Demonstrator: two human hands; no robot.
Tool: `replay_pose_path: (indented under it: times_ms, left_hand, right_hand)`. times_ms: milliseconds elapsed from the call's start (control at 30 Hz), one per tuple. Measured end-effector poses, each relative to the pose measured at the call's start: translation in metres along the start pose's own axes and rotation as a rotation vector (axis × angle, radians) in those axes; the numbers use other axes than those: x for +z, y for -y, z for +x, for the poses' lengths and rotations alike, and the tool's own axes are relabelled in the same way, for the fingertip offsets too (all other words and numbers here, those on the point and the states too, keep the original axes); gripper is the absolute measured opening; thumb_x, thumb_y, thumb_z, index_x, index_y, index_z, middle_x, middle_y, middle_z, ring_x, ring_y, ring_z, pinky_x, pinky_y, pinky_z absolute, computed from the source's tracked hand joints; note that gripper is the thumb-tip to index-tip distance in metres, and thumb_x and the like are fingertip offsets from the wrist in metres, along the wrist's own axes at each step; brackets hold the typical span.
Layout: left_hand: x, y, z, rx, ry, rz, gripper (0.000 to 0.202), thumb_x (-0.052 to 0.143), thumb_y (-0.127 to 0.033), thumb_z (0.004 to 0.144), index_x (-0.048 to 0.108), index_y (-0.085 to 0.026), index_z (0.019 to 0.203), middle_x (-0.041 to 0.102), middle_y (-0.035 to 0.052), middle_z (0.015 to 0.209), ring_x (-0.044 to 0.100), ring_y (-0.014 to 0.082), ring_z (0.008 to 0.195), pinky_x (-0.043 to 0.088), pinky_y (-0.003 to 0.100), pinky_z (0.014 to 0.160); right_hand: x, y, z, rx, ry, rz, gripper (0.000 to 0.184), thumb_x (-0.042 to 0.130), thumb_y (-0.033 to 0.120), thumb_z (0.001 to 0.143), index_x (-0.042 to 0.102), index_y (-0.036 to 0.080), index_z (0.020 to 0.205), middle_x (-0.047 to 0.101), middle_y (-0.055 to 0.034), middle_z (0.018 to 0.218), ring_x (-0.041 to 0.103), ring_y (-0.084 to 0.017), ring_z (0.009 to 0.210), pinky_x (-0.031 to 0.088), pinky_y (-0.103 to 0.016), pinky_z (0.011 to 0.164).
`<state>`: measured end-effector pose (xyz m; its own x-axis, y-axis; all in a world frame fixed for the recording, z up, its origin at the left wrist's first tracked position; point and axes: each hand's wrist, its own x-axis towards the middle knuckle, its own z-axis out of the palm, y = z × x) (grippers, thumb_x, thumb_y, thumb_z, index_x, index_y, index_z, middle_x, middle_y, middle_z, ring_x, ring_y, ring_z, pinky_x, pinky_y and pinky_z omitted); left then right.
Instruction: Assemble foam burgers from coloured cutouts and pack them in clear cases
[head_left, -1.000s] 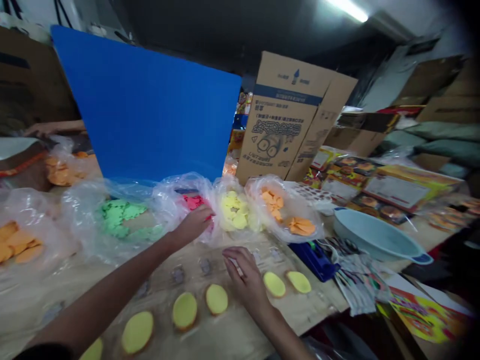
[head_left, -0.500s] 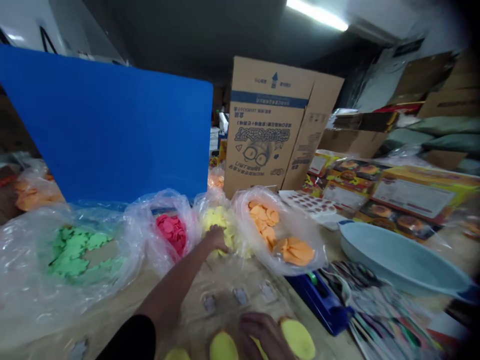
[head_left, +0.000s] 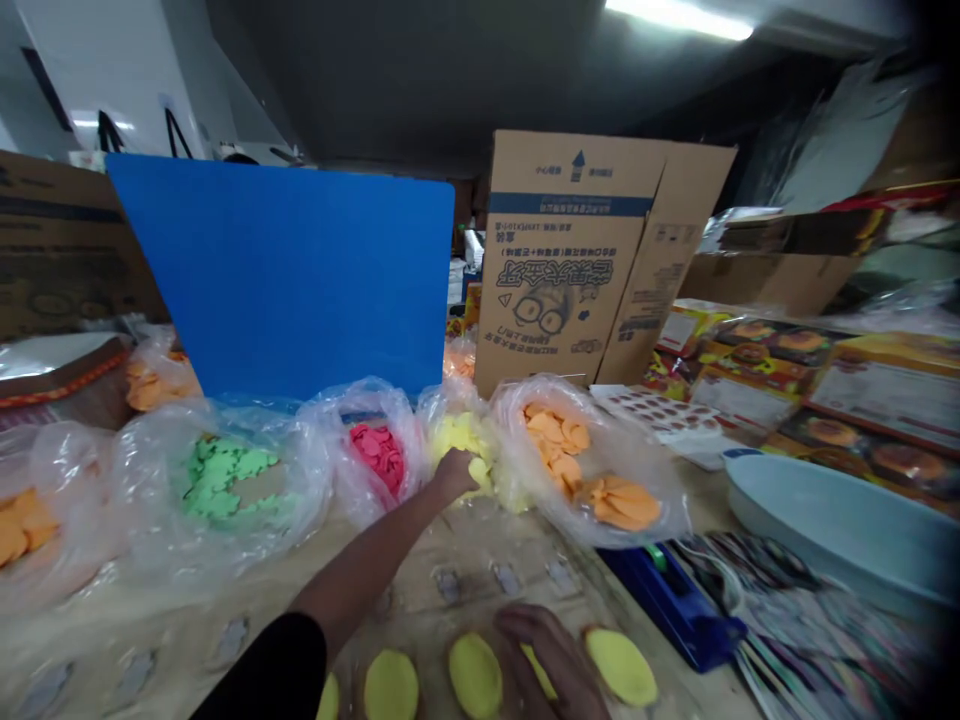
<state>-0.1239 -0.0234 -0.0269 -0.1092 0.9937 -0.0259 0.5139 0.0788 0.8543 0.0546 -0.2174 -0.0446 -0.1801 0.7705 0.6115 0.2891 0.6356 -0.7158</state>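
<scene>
While your left hand (head_left: pixel 455 472) is stretched out to the middle of the counter (head_left: pixel 701 490), its fingertips are in the mouth of the bag of yellow pieces (head_left: pixel 466 438). They curl at a yellow piece, but I can't tell if they've closed on it. Your right hand (head_left: pixel 553 660) is at the near edge, palm down on the clear sheet (head_left: pixel 480 560), lying over part of a covered disc (head_left: pixel 535 667). Its grip isn't readable, since the frame cuts it off. The row has more yellow discs: the left disc (head_left: pixel 475 675) just beside that hand, the right disc (head_left: pixel 621 665) on its other side. The bags sit in a row across the counter, touching: green bag (head_left: pixel 217 478) toward the left edge, pink bag (head_left: pixel 379 455) just left of the yellow one, orange bag (head_left: pixel 592 480) just right. The blue board (head_left: pixel 292 275) and cardboard box (head_left: pixel 570 260) stand upright behind the bags. The blue tool (head_left: pixel 675 610) and pale-blue basin (head_left: pixel 840 525) sit toward the right edge.
</scene>
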Motion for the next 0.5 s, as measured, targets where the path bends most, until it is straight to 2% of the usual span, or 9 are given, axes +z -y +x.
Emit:
replay_pose_path:
  times_ms: [100, 200, 267, 333, 400, 500]
  left_hand:
    - [-0.014, -0.008, -0.011, -0.012, -0.052, -0.155, 0.042, 0.072, -0.009, 0.046, 0.058, -0.014, 0.086, 0.057, 0.0062, 0.101, 0.043, 0.0248, 0.109, 0.036, 0.032, 0.089]
    - [-0.037, -0.019, -0.034, -0.042, -0.026, -0.35, 0.04, 0.07, -0.021, 0.057, 0.056, -0.012, 0.093, 0.061, 0.0078, 0.094, 0.056, 0.0203, 0.091, 0.046, 0.031, 0.075]
    - [-0.057, -0.021, -0.06, -0.067, 0.023, -0.478, 0.038, 0.069, -0.024, 0.061, 0.056, -0.01, 0.094, 0.063, 0.0093, 0.089, 0.06, 0.0174, 0.079, 0.049, 0.029, 0.067]
    - [-0.079, -0.016, -0.094, -0.096, 0.035, -0.581, 0.038, 0.071, -0.024, 0.059, 0.058, -0.008, 0.092, 0.064, 0.0107, 0.087, 0.061, 0.0172, 0.075, 0.05, 0.029, 0.066]
    - [-0.104, -0.004, -0.136, -0.14, 0.034, -0.721, 0.041, 0.075, -0.022, 0.054, 0.06, -0.008, 0.089, 0.064, 0.011, 0.086, 0.062, 0.0177, 0.074, 0.051, 0.03, 0.067]
    - [-0.145, 0.027, -0.207, -0.201, 0.021, -0.984, 0.039, 0.076, -0.018, 0.051, 0.061, -0.007, 0.085, 0.065, 0.0088, 0.081, 0.061, 0.0159, 0.07, 0.05, 0.028, 0.066]
  right_hand:
    - [-0.002, 0.007, 0.005, 0.11, 0.015, 0.079, 0.019, 0.049, 0.036, 0.079, 0.063, 0.023, 0.081, 0.062, -0.0056, 0.084, 0.058, -0.019, 0.082, 0.046, -0.028, 0.072]
    - [0.003, 0.013, 0.025, 0.242, 0.008, 0.11, 0.023, 0.05, 0.039, 0.076, 0.061, 0.02, 0.083, 0.061, -0.0053, 0.084, 0.057, -0.018, 0.078, 0.046, -0.028, 0.069]
    - [0.014, 0.02, 0.045, 0.328, -0.009, 0.12, 0.03, 0.05, 0.042, 0.075, 0.058, 0.018, 0.09, 0.06, -0.0053, 0.084, 0.056, -0.017, 0.074, 0.046, -0.028, 0.065]
    - [0.033, 0.031, 0.063, 0.373, -0.026, 0.143, 0.038, 0.051, 0.045, 0.073, 0.055, 0.016, 0.098, 0.058, -0.0056, 0.086, 0.055, -0.017, 0.074, 0.046, -0.028, 0.062]
    - [0.06, 0.044, 0.074, 0.386, 0.034, 0.181, 0.045, 0.053, 0.047, 0.07, 0.053, 0.015, 0.102, 0.056, -0.0053, 0.086, 0.054, -0.017, 0.073, 0.046, -0.028, 0.06]
    - [0.116, 0.071, 0.073, 0.402, 0.326, 0.248, 0.047, 0.056, 0.049, 0.066, 0.056, 0.015, 0.098, 0.058, -0.0032, 0.079, 0.053, -0.016, 0.068, 0.045, -0.028, 0.057]
